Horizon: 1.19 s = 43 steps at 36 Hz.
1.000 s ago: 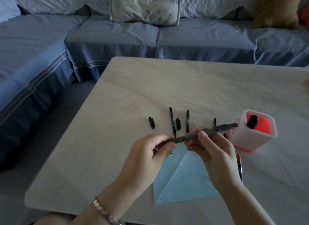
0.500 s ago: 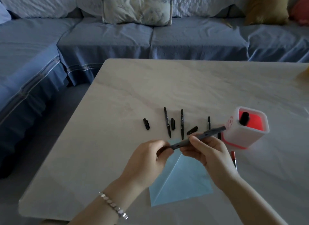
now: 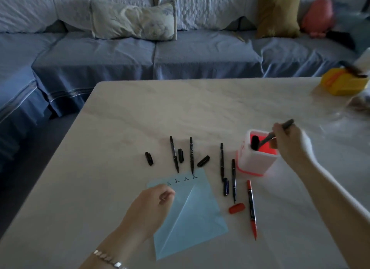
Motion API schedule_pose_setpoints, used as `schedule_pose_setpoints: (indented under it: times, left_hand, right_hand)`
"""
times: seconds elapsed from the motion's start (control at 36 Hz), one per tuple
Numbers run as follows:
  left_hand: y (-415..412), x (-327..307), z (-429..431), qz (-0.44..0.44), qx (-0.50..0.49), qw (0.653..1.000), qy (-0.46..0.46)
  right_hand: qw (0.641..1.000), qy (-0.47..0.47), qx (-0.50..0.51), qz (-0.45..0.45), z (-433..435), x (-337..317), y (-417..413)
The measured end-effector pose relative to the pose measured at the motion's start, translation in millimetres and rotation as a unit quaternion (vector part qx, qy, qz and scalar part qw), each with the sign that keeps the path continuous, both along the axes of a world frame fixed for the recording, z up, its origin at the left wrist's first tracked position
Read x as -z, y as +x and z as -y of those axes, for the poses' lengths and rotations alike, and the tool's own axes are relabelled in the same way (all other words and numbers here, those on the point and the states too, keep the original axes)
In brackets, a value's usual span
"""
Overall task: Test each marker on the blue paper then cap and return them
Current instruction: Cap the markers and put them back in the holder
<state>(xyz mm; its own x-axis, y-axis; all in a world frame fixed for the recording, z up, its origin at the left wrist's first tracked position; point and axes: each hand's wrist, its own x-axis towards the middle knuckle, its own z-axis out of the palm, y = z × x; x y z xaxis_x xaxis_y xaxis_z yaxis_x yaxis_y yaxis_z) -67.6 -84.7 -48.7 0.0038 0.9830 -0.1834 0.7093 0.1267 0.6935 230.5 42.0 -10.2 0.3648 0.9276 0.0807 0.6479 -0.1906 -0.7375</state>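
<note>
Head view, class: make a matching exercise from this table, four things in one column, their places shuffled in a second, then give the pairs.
1 slim grey marker
2 long red marker
3 blue sheet of paper
4 yellow box

a far right corner of the table
b partly under the left hand
c beside the small red cap
d in the right hand, tip in the white-and-red pen holder

Pairs: 1-d, 2-c, 3-b, 4-a.

Pale table (image 3: pixel 140 118), centre frame. On it:
- blue paper (image 3: pixel 200 218), lower centre
- four uncapped black markers (image 3: pixel 191 155) and four loose black caps (image 3: pixel 149 158), above and right of it
- red marker (image 3: pixel 251 208) and red cap (image 3: pixel 237 208), lower right
- white-and-red pen holder (image 3: pixel 254 164), right
- yellow box (image 3: pixel 344 84), upper right
</note>
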Motion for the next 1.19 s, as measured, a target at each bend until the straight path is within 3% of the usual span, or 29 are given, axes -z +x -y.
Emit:
schedule_pose_setpoints:
  times: [0.06,0.39,0.5,0.61,0.78,0.89,1.19]
  left_hand:
    - [2,-1,-2,0.011,-0.002,1.000,0.000]
    - [2,2,-19,-0.021,0.003,1.000,-0.008]
    - [-5,8,-23,-0.040,-0.016,0.999,-0.012]
    - [-21,16,-31,-0.050,-0.065,0.997,-0.016]
    - [-48,24,-54,-0.083,-0.125,0.988,-0.030]
    - [-58,24,-72,-0.088,-0.149,0.984,-0.033]
    - [-57,40,-97,-0.046,-0.195,0.979,-0.034]
  right_hand:
    - [0.999,-0.040,-0.028,0.022,-1,3,-9]
    - [0.987,-0.084,-0.091,0.104,6,-5,-12]
    - [0.977,0.020,-0.102,0.184,15,-27,-34]
    - [0.967,0.091,-0.178,0.155,25,-40,-80]
    - [0.948,-0.100,-0.279,0.116,11,5,-154]
    - [0.921,-0.211,-0.281,0.170,-12,45,-193]
    - [0.909,-0.230,-0.252,0.241,-30,65,-228]
